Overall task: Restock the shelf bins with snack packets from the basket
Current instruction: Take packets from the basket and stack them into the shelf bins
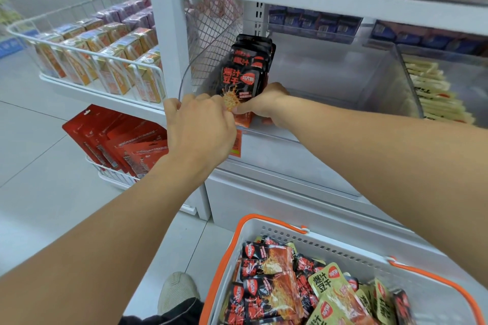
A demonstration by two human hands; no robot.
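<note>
A stack of black snack packets (244, 71) with red print stands upright at the left end of a clear shelf bin (343, 82). Both hands are at the stack's lower edge. My left hand (200, 124) pinches the front packet from the left, at the bin's front lip. My right hand (266, 104) grips the same packets from the right, its thumb against my left fingers. Below, a white basket (356, 256) with orange handles holds several black and green snack packets (298, 290).
A neighbouring bin on the right holds yellow packets (435, 97). Blue packets (314, 21) sit at the back of the shelf. Left of the white upright (169, 34), a wire basket holds orange cartons (105, 55); red hanging packs (118, 140) fill another below. My shoe (178, 290) rests on the floor.
</note>
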